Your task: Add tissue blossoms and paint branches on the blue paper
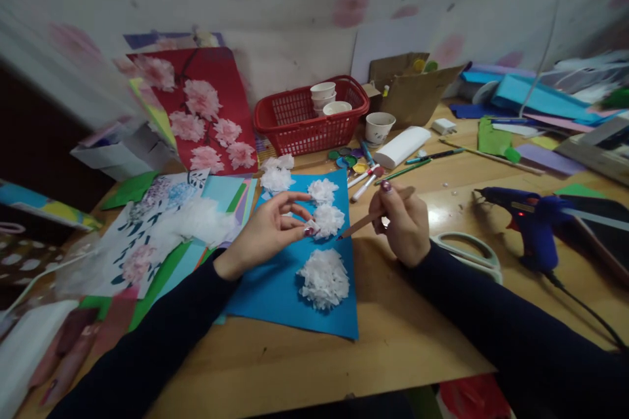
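A sheet of blue card point(285, 301) lies on the table with several white tissue-paper flowers on it. My left hand point(275, 222) is over the card, thumb and forefinger pinched at the edge of the middle flower point(328, 220). My right hand point(405, 222) grips a brown pencil point(363, 221), its dark tip at the card's right side close to that flower. A fuller white flower point(324, 280) sits nearer me, and a smaller one point(323, 191) lies beyond. Another white flower point(276, 177) rests at the card's far left corner.
On the right are white-handled scissors point(469, 255) and a blue glue gun point(528, 222) with a red light lit. Behind stand a red basket point(309, 134) with paper cups and a red card with pink flowers point(211, 118). Coloured papers point(187, 268) pile up at left.
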Motion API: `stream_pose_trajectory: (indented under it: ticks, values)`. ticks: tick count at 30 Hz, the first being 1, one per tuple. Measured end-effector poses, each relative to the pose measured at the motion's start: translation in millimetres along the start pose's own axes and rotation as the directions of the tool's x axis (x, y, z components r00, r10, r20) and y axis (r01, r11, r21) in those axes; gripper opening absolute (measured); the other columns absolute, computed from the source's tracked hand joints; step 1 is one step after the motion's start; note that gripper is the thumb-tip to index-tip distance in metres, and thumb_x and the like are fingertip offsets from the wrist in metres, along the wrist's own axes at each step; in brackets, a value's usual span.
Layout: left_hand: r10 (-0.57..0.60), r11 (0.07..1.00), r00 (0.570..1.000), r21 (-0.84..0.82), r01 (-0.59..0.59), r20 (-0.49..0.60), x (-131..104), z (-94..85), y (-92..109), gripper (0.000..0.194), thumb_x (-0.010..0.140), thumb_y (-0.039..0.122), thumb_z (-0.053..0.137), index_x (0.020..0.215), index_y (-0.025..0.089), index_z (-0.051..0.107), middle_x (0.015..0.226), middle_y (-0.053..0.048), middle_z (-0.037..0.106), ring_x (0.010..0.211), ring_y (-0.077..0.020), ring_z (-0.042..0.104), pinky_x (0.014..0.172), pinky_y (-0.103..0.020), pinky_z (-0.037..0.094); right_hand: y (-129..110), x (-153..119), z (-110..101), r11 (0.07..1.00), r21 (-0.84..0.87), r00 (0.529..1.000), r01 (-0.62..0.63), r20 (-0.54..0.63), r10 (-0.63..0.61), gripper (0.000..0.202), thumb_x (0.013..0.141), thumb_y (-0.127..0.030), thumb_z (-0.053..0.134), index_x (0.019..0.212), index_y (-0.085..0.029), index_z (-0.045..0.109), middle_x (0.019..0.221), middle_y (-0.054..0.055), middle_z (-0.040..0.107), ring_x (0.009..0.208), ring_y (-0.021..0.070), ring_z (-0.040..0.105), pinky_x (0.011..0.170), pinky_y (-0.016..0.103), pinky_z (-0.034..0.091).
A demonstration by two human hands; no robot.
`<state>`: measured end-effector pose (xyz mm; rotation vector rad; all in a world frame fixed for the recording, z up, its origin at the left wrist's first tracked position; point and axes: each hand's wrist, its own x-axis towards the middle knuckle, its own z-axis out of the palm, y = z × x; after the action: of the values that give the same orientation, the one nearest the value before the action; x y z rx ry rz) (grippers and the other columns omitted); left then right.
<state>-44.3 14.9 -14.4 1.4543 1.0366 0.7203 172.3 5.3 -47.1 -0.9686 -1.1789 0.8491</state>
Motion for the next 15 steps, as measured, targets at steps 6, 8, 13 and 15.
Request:
stream_pose_trajectory:
  ticks: [6,8,13,15]
  values:
    - [0.106,0.953,0.993,0.282,-0.114,0.044,3.9,15.5,-6.7,0.047,0.077,0.014,0.064,0.120,0.018,0.048,0.084,-0.001,0.068,0.078,-0.0147,0.068,0.078,-0.031,0.054,16.6,-4.2,-0.3,0.948,-0.280,0.981,0.153,0.156,-0.112,0.043,0.097,-0.045,0.039,0.065,-0.019,0.053,0.046,-0.004,0.050,0.040,0.0076,0.047,0.041,0.021,0.035]
    - [0.161,0.901,0.985,0.398,-0.172,0.062,7.8,23.1,-8.8,0.049,0.077,0.009,0.062,0.122,0.017,0.047,0.085,-0.001,0.069,0.079,-0.0151,0.068,0.080,-0.031,0.053,18.0,-3.6,0.3,0.944,-0.291,0.983,0.155,0.143,-0.118,0.041,0.097,-0.044,0.040,0.066,-0.019,0.053,0.047,-0.004,0.051,0.041,0.0078,0.048,0.043,0.022,0.037]
    - [0.214,0.796,0.973,0.562,-0.227,0.089,18.9,32.7,-12.5,0.053,0.076,0.004,0.059,0.126,0.015,0.045,0.087,-0.003,0.070,0.080,-0.0153,0.067,0.076,-0.030,0.052,8.0,-1.1,-2.1,0.934,-0.314,0.985,0.171,0.065,-0.159,0.040,0.098,-0.039,0.039,0.065,-0.020,0.050,0.045,-0.005,0.049,0.037,0.0066,0.047,0.043,0.021,0.038]
    - [0.249,0.767,0.964,0.590,-0.252,0.088,21.7,33.5,-14.6,0.052,0.076,0.002,0.057,0.125,0.015,0.045,0.086,-0.002,0.070,0.078,-0.0151,0.067,0.073,-0.029,0.052,2.7,-1.6,-3.9,0.914,-0.344,0.976,0.214,0.028,-0.218,0.041,0.098,-0.037,0.039,0.062,-0.020,0.049,0.042,-0.006,0.047,0.036,0.0064,0.045,0.042,0.021,0.037]
